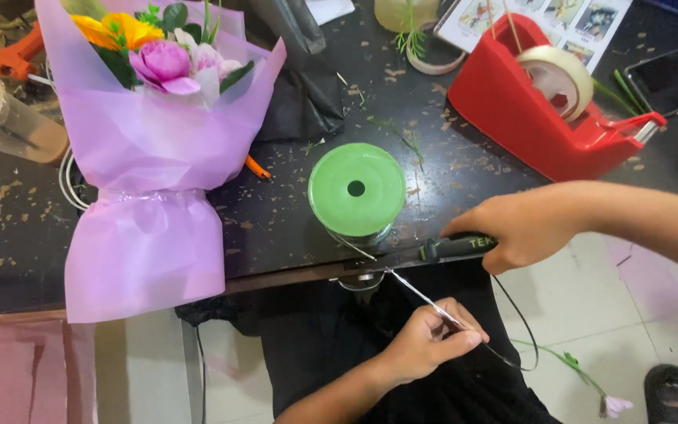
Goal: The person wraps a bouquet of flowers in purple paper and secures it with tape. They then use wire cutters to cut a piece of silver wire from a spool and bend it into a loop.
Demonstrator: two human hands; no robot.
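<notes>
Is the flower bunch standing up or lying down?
Lying down. The bouquet rests flat on the dark table, its pink wrap end hanging over the table's edge.

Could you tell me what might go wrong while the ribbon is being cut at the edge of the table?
1. The left hand pinches the thin ribbon close to the scissors in the right hand, so fingers may get nicked.
2. The pull is on the green spool, which sits near the table edge; it could tip or roll off.
3. The wrapped bouquet overhangs the same edge and might slide down if bumped.
</notes>
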